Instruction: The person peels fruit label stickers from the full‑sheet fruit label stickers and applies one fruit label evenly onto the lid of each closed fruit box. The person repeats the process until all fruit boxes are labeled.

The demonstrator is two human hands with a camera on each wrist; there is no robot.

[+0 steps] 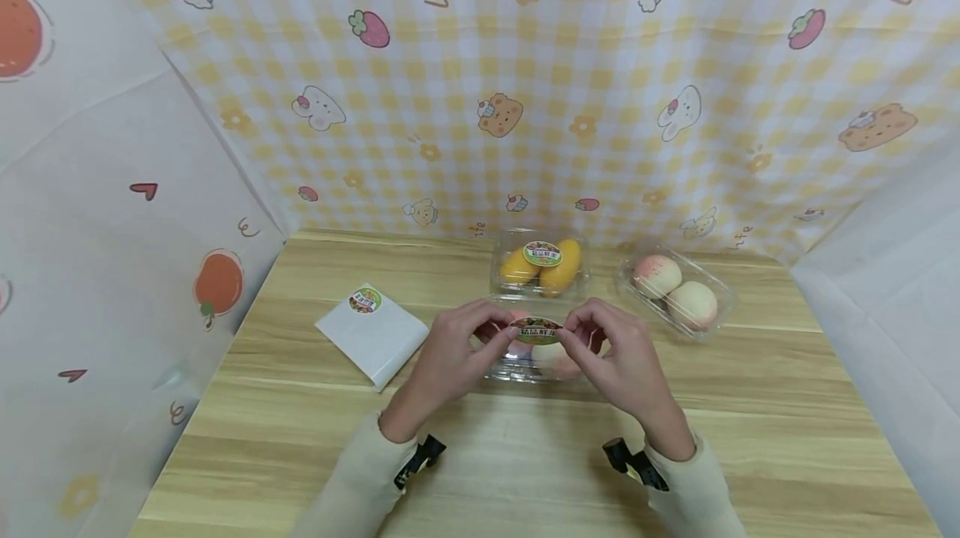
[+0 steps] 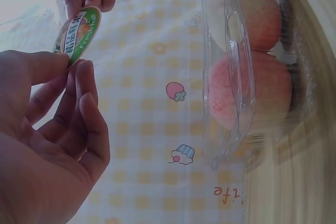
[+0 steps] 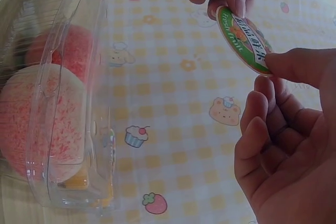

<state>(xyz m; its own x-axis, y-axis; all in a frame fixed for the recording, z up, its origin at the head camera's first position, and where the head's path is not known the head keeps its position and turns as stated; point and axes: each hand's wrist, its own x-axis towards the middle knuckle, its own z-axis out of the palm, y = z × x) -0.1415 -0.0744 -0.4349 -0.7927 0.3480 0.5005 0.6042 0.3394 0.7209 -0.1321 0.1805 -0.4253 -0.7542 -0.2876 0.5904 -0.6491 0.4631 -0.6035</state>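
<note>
Between them, my two hands hold a round fruit sticker [image 1: 537,330] by its opposite edges. The left hand [image 1: 463,348] pinches one side with thumb and forefinger, and the right hand [image 1: 617,352] pinches the other. Green edging and "Fresh fruit" lettering show on the sticker [image 3: 242,40] in the right wrist view. Beneath it in the head view, a clear plastic box [image 1: 517,374] of peaches stands on the table, partly hidden by the hands. Two pinkish peaches [image 2: 251,87] show inside that box in the left wrist view, its lid down.
Behind stands a clear box of mangoes [image 1: 542,264] with a similar sticker on its lid. At the right is another clear box with two peaches [image 1: 692,305]. A white sticker sheet [image 1: 375,336] lies at the left on the wooden table [image 1: 780,404]. A checked cloth [image 1: 465,46] hangs behind.
</note>
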